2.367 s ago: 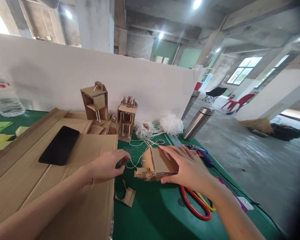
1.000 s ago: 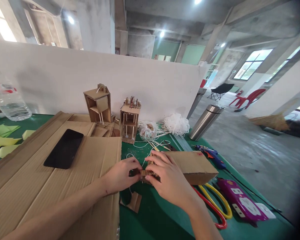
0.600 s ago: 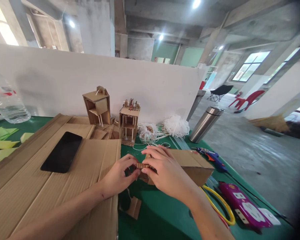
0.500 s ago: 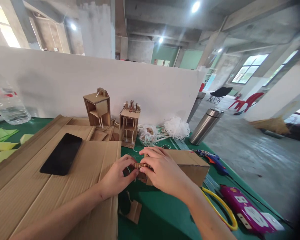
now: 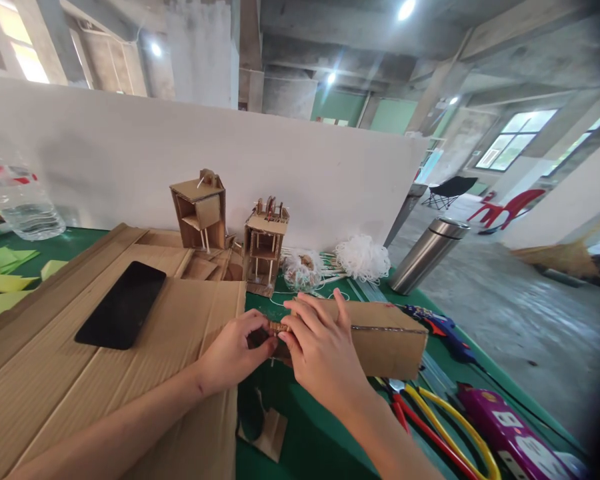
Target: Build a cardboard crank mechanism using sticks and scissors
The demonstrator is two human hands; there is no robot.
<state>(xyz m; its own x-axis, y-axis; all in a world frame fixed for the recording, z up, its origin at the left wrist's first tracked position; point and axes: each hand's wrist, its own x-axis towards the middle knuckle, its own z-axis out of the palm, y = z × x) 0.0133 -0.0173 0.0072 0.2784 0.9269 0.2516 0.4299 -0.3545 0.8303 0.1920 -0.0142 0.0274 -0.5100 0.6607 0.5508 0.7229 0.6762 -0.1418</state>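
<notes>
A long cardboard box (image 5: 385, 337) lies on its side on the green table (image 5: 320, 440). My right hand (image 5: 317, 347) rests over its left end, fingers curled onto it, fingertips pinching a small cardboard strip (image 5: 279, 327) at that end. My left hand (image 5: 233, 350) meets it from the left, thumb and fingers pinched on the same strip. What lies under the strip is hidden by my fingers.
Flat cardboard sheets (image 5: 80, 373) with a black phone (image 5: 121, 305) lie left. Two small cardboard models (image 5: 200, 207) (image 5: 265, 243) stand by the white wall. Steel flask (image 5: 427, 253), glue gun (image 5: 437, 327), scissors (image 5: 430, 427), purple power strip (image 5: 510, 433) sit right; a cardboard scrap (image 5: 265, 430) lies near.
The right hand turned the box from propped up to lying flat. My left hand came in from the cardboard sheet and both hands closed on the strip at the box's left end.
</notes>
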